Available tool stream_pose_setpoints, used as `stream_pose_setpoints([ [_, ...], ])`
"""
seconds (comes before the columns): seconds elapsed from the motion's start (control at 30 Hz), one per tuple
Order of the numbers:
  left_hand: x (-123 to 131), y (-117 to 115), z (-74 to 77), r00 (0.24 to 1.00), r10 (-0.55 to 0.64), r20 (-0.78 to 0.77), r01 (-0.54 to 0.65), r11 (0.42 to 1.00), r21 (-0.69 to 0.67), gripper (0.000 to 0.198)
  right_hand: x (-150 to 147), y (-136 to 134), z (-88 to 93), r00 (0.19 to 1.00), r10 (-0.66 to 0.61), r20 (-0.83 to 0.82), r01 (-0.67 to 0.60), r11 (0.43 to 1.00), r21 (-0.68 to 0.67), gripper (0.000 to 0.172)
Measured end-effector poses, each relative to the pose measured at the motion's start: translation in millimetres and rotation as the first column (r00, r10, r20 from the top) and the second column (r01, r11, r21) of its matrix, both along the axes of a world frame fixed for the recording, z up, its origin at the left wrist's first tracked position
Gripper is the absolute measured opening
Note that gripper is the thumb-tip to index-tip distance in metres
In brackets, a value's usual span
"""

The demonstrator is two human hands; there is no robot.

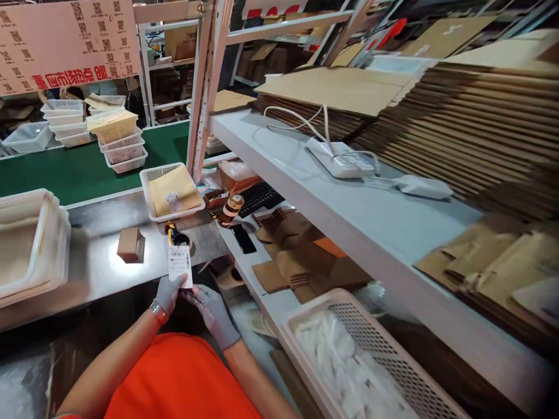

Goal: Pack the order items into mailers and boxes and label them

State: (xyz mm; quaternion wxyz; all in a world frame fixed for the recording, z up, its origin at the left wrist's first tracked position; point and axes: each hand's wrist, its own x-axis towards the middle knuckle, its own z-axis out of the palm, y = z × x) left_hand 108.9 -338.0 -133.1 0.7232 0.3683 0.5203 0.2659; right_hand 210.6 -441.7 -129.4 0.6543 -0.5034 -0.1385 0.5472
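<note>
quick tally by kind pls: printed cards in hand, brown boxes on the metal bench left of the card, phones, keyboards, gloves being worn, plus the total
White printed rectangular card: 1
Small brown cardboard box: 1
Black rectangular phone: 1
Black keyboard: 1
Grey fabric gloves: 2
Total: 6

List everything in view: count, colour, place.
Label: 1, white, left hand
Small box: 1, brown, bench
Tool: 1, yellow-black, beyond label
Basket: 1, white, bench
Envelope: 1, tan, in basket
Phone: 1, black, lower shelf
Keyboard: 1, black, beyond phone
Flat cardboard: many, brown, upper shelf
Corded devices: 2, white, upper shelf
Stacked baskets: several, white, bench, belt
Large basket: 1, pinkish, lower right
Left hand: 1, grey-gloved, holding label
Right hand: 1, grey-gloved, beside left
</note>
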Motion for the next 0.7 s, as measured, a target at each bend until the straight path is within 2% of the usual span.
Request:
stream_pose_setpoints([
  [0.13, 6, -12, 3.8, 0.999, -0.029, -0.028, 0.029, 0.999, 0.013, 0.044, 6, -10, -6.2, 0.997, -0.005, -0.079, 0.004, 1.0, -0.019, 0.054],
  [0.33, 11, -20, 8.5, 0.983, -0.121, -0.135, 0.129, 0.99, 0.048, 0.039, 11, -18, -15.9, 0.999, -0.032, 0.021, 0.032, 0.999, 0.012, 0.05],
  [0.43, 5, -25, 13.8, 0.949, -0.099, -0.301, 0.157, 0.972, 0.175, 0.051, 12, -20, -21.1, 0.992, -0.105, 0.064, 0.104, 0.994, 0.018, 0.042],
  [0.5, 1, -28, 19.2, 0.907, -0.046, -0.42, 0.218, 0.902, 0.372, 0.057, 14, -21, -25.9, 0.986, -0.145, 0.082, 0.145, 0.989, 0.005, 0.038],
  [0.57, -2, -31, 24.8, 0.887, -0.099, -0.451, 0.356, 0.767, 0.533, 0.036, 15, -23, -30.8, 0.983, -0.158, 0.096, 0.16, 0.987, -0.009, 0.036],
  [0.6, -3, -33, 26.9, 0.882, -0.174, -0.438, 0.422, 0.704, 0.571, 0.023, 15, -24, -33.0, 0.982, -0.155, 0.107, 0.156, 0.988, -0.008, 0.035],
  [0.63, -2, -33, 28.4, 0.871, -0.25, -0.423, 0.474, 0.656, 0.587, 0.018, 15, -26, -34.6, 0.981, -0.146, 0.127, 0.148, 0.989, -0.005, 0.035],
  [0.67, -1, -34, 29.0, 0.857, -0.307, -0.414, 0.508, 0.636, 0.581, 0.02, 14, -27, -35.8, 0.978, -0.139, 0.155, 0.141, 0.99, 0.001, 0.034],
  [0.7, 0, -33, 28.5, 0.846, -0.336, -0.413, 0.527, 0.639, 0.56, 0.021, 13, -29, -36.3, 0.975, -0.129, 0.183, 0.131, 0.991, 0.005, 0.034],
])
